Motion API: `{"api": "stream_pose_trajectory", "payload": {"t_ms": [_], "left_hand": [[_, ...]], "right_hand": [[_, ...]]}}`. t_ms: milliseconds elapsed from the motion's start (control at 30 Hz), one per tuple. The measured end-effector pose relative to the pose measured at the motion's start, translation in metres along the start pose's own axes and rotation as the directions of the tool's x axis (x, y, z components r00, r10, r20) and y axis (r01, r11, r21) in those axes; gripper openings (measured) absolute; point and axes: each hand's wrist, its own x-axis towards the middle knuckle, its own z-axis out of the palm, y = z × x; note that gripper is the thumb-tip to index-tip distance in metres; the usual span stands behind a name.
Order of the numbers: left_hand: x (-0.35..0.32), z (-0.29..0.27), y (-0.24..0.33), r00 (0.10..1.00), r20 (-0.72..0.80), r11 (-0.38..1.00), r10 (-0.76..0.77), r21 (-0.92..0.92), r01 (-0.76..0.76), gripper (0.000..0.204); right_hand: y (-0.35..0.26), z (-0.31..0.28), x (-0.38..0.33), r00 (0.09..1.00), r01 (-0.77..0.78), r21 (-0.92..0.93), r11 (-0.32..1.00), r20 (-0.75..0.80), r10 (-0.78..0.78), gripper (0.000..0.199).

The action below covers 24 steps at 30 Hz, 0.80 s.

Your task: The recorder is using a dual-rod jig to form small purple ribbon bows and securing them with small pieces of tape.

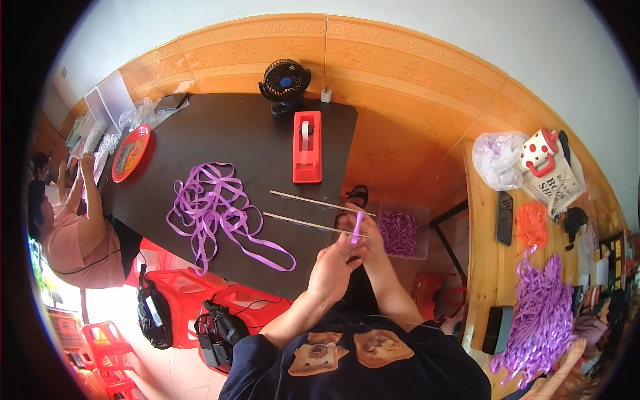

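Note:
Two thin, pale sticks [307, 223] run side by side past the right edge of the dark table. A short purple ribbon [357, 227] spans them near their right ends. My left hand [333, 268] is at the ribbon's lower end, its fingers bent in a pinch. On the far side of the ribbon, my right hand [370, 235] has its fingers closed around the ribbon and stick ends; its exact grip is partly hidden. A loose tangle of purple ribbon [212, 210] lies on the table left of the sticks.
A red tape dispenser [307, 148], black fan [285, 83] and red plate [131, 153] are on the dark table [220, 120]. Below its right edge, a clear bin [400, 233] holds purple pieces. Purple ribbon [539, 320] covers part of the wooden bench. Other people sit left and lower right.

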Motion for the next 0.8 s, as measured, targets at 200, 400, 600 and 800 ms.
{"api": "stream_pose_trajectory", "payload": {"t_ms": [200, 400, 600, 800], "left_hand": [[0.002, 0.004, 0.001, 0.999, -0.029, 0.999, 0.013, 0.046, -0.012, 0.043], [0.002, 0.007, 0.002, 0.997, -0.072, 1.0, 0.005, 0.004, -0.004, 0.041], [0.0, 0.01, -0.001, 0.996, -0.089, 0.999, 0.014, 0.034, -0.011, 0.034], [-0.011, 0.018, -0.013, 0.987, -0.096, 0.976, 0.129, 0.188, -0.109, 0.032]], "right_hand": [[-0.046, 0.035, -0.062, 0.964, 0.226, -0.26, 0.939, -0.076, -0.253, 0.049], [-0.053, 0.062, -0.055, 0.985, 0.17, -0.212, 0.962, 0.043, -0.165, 0.063], [-0.047, 0.055, -0.047, 0.959, 0.217, -0.214, 0.952, -0.135, -0.249, 0.074], [-0.051, 0.043, -0.031, 1.0, 0.001, -0.127, 0.992, -0.015, -0.003, 0.052]]}}
